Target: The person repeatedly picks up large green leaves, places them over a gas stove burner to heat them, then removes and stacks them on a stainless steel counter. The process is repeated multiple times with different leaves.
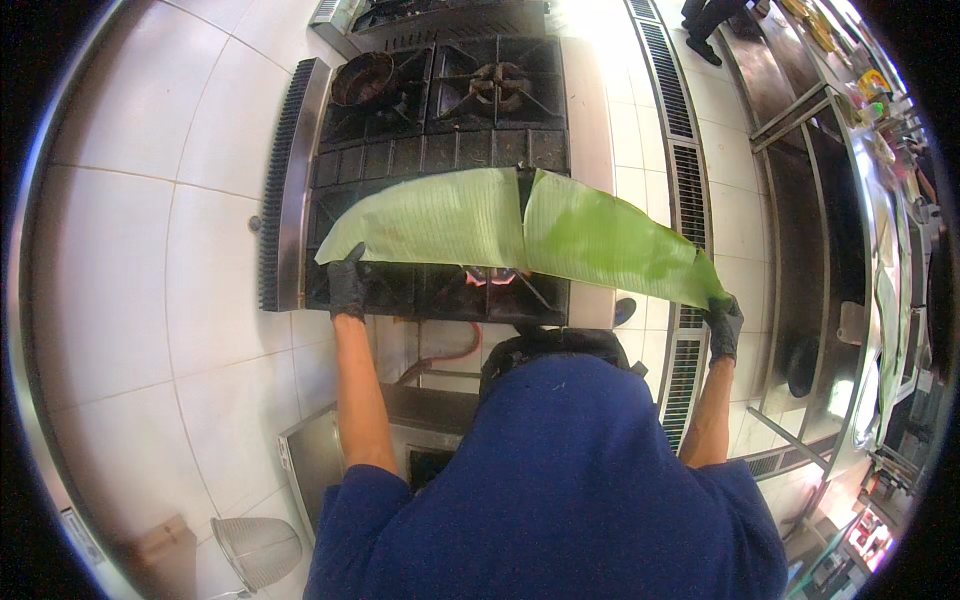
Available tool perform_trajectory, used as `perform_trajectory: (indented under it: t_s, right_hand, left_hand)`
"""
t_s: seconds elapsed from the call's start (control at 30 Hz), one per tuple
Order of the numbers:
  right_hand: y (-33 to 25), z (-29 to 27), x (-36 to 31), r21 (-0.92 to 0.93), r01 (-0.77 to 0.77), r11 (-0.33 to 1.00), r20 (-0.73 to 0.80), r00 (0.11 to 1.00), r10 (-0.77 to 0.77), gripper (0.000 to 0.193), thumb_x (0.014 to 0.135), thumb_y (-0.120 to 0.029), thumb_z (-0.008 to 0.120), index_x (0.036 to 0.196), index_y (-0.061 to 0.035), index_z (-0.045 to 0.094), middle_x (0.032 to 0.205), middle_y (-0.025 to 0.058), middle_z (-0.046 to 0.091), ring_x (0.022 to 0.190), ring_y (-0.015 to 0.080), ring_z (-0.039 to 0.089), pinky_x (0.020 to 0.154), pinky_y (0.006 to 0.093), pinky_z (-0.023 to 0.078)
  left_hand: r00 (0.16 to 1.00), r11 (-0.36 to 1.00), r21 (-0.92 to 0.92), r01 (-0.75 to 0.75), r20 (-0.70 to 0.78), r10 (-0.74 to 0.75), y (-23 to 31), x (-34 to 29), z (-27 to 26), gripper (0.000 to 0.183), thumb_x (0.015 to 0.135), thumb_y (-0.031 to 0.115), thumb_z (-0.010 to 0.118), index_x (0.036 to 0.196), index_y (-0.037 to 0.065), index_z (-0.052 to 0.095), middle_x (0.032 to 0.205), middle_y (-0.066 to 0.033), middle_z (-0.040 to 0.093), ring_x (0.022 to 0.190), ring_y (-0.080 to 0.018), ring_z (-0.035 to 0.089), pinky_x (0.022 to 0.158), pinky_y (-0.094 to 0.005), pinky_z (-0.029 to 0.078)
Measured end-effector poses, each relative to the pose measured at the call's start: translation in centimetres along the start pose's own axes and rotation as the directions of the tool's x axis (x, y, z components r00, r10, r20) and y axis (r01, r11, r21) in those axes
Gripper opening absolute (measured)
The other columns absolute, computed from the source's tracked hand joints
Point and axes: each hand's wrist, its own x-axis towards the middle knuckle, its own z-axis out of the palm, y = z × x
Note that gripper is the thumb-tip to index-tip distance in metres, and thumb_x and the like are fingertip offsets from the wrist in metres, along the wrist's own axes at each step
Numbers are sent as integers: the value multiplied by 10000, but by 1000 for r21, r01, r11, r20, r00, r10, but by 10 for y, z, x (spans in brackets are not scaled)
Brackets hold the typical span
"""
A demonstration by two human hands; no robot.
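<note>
Stretched between my hands is a long green banana leaf (430, 215), split crosswise near its middle, the right part a deeper, glossier green. My left hand (347, 285), in a black glove, grips its left end at the lower edge. Farther out to the right, my right hand (724, 325), also black-gloved, pinches the narrow right tip. The leaf spans the stove (440, 150) above the near burners. An orange glow from a lit burner (490, 276) shows just below the leaf's near edge. Most of the near grates are hidden under the leaf.
A dark pan (363, 80) sits on the far left burner; the far right burner (497, 88) is bare. A floor drain grate (688, 190) runs along the right. Beyond it stand steel work tables (800, 115). Another person's legs (708, 25) show at the top right.
</note>
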Motion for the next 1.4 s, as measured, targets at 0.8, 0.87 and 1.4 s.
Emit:
perform_trajectory:
  t_s: [0.8,0.87,1.4]
  right_hand:
    - [-48,-61,10,-101,67,993,19,998,-66,265,847,-200,774,1052,-73,665,891,1,634,718,89,580,610,244,495]
    - [-47,-60,5,-133,70,989,-28,997,-74,267,847,-197,772,1055,-69,665,888,0,636,720,89,581,611,241,493]
    - [-43,-68,-14,-108,88,990,-80,992,-97,198,851,-130,750,1024,-55,690,887,10,654,720,106,598,629,245,519]
  left_hand:
    - [975,979,2,204,-93,-203,-41,-11,-24,154,835,73,695,979,19,700,738,-32,667,534,-106,551,503,-282,411]
    - [977,977,50,205,-77,-201,-38,-12,-27,144,836,72,696,972,25,701,707,-15,655,523,-93,538,486,-278,398]
    - [996,968,233,90,-50,-80,-47,-10,-37,187,839,117,700,987,2,691,801,-42,667,596,-118,566,530,-319,455]
